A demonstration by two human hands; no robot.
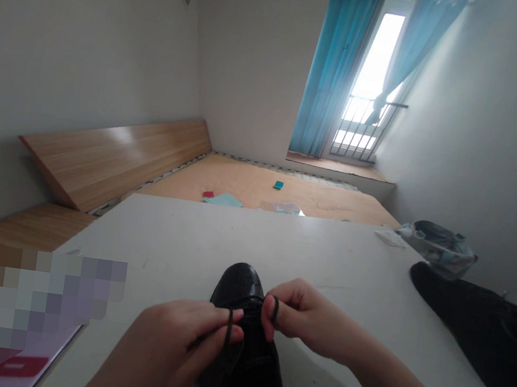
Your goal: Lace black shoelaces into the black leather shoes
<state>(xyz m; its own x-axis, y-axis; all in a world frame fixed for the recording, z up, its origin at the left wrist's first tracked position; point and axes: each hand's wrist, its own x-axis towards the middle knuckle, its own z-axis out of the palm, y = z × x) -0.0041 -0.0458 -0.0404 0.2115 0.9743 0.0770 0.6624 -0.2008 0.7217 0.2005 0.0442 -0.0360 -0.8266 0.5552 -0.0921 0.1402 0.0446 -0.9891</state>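
A black leather shoe (245,293) lies on the white table (196,236), toe pointing away from me. My left hand (172,341) is closed, pinching a loop of the black shoelace (229,328) over the shoe's left side. My right hand (304,317) is closed too, pinching another loop of the lace (275,310) just right of the shoe's tongue. The two loops sit a short way apart above the laces. The back half of the shoe is hidden under my hands and wrists.
A black bag or garment (483,331) lies at the table's right edge, with a grey-blue pouch (439,246) behind it. A wooden bed platform (263,188) with small coloured items stands beyond the table. A blurred patch covers the lower left.
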